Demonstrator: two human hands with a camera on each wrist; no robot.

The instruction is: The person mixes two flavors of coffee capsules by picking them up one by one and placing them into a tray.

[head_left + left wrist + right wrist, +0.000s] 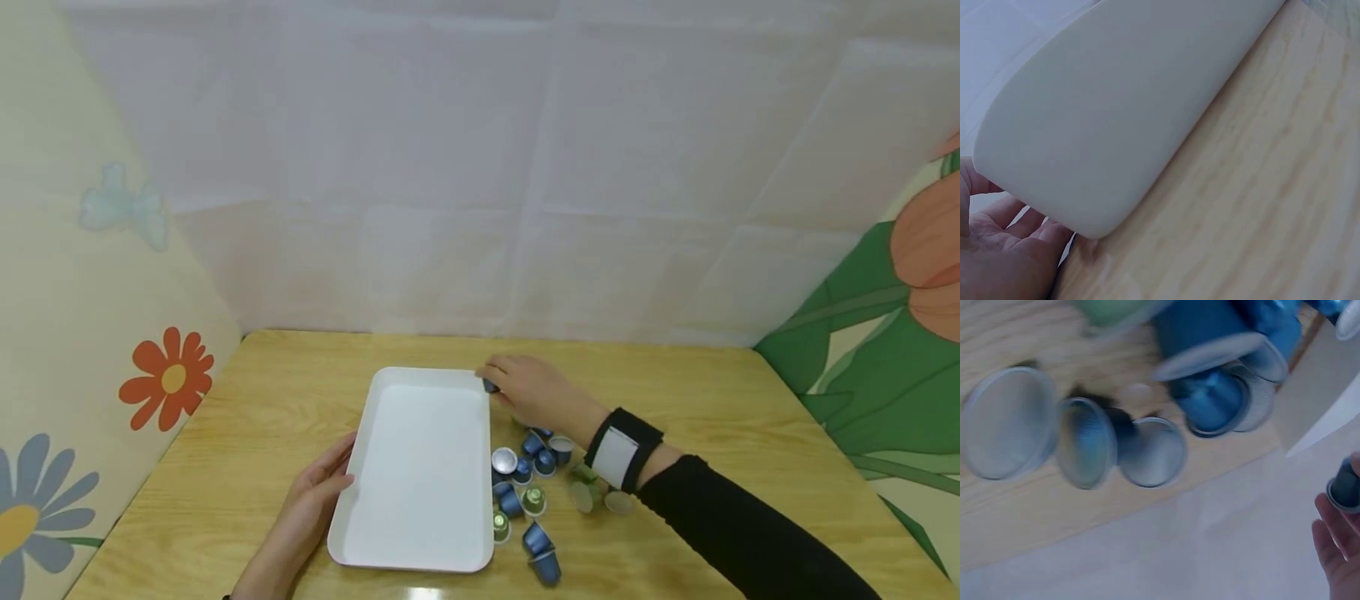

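Observation:
A white rectangular tray (420, 475) lies on the wooden table. My left hand (315, 483) holds its left side, with the thumb at the rim; in the left wrist view the fingers of that hand (1010, 250) are partly hidden by the tray wall (1097, 125). Beside the tray's far right corner, my right hand (532, 390) pinches a dark blue coffee capsule (491, 387). The right wrist view shows this capsule (1345, 486) between the fingers. Several blue capsules (510, 500) and green capsules (535, 500) lie along the tray's right side.
More green capsules (585, 493) lie under the right wrist, partly covered by it. Two blue capsules (542, 554) lie near the tray's front right corner. A white cloth (480, 208) hangs behind the table (712, 417), with flower-patterned panels (67, 333) at both sides.

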